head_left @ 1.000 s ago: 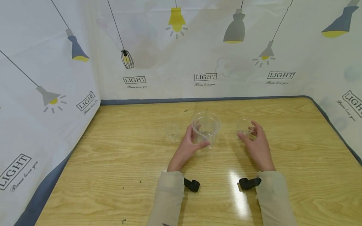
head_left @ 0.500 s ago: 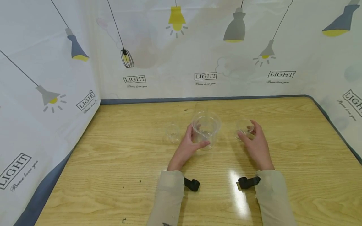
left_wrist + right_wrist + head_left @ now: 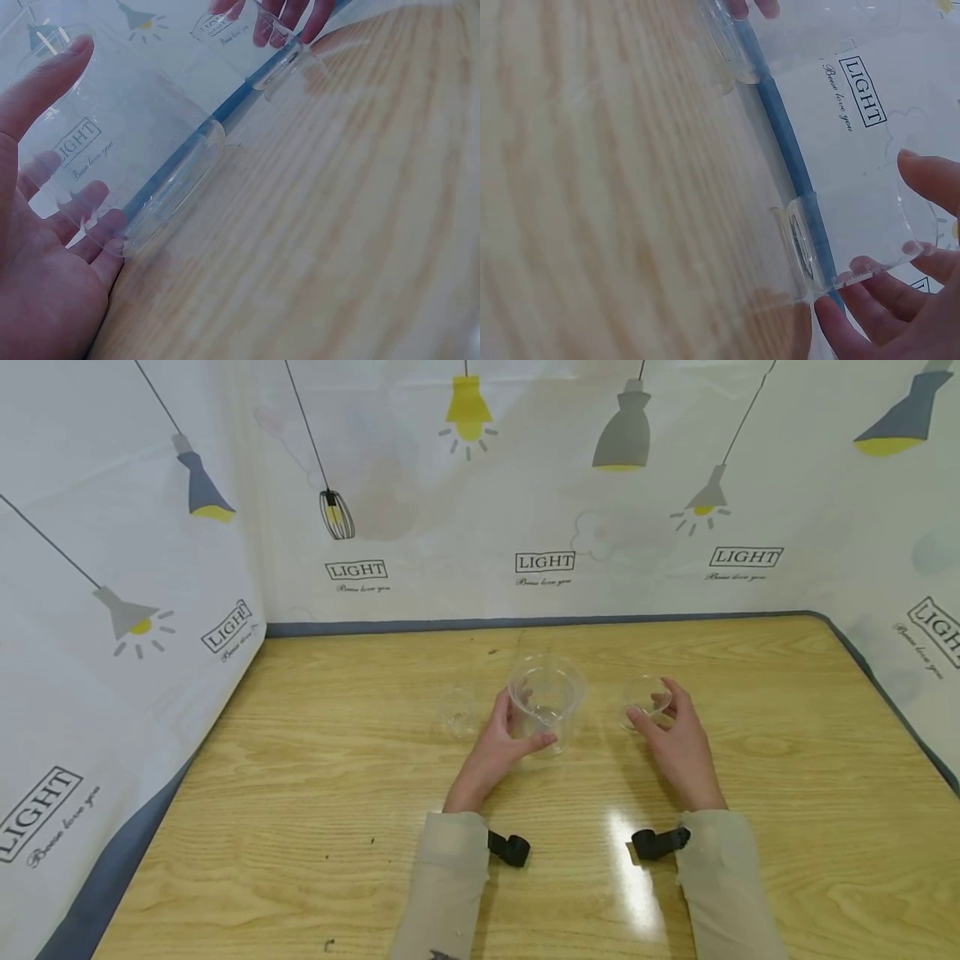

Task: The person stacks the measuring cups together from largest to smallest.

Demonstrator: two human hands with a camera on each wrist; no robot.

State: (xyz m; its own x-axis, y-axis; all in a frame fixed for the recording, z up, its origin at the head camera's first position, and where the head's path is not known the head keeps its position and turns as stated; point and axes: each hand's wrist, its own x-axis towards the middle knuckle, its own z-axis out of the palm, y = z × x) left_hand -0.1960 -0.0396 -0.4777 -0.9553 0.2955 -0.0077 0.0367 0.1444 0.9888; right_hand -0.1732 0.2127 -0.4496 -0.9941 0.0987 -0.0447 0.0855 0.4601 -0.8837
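A large clear beaker (image 3: 546,693) with a wide rim and a pouring lip stands upright on the table. My left hand (image 3: 497,752) grips it from the left, thumb in front and fingers behind. In the left wrist view, the curled fingers (image 3: 90,206) show through the beaker's wall (image 3: 150,150). Off to the right, my right hand (image 3: 684,747) holds a smaller clear beaker (image 3: 643,697) between thumb and fingers. The right wrist view has this small beaker (image 3: 855,232) with its base at or close to the tabletop. Both beakers look empty.
Another small clear vessel (image 3: 457,712) stands left of the large beaker, just beyond my left hand. The wood-grain table (image 3: 300,793) ends at a blue-grey edge strip against a lamp-printed backdrop (image 3: 420,510). Black straps with camera mounts (image 3: 513,850) sit on both wrists.
My right hand and the small beaker have shifted very slightly to the left. The left hand and the large beaker stay in place.
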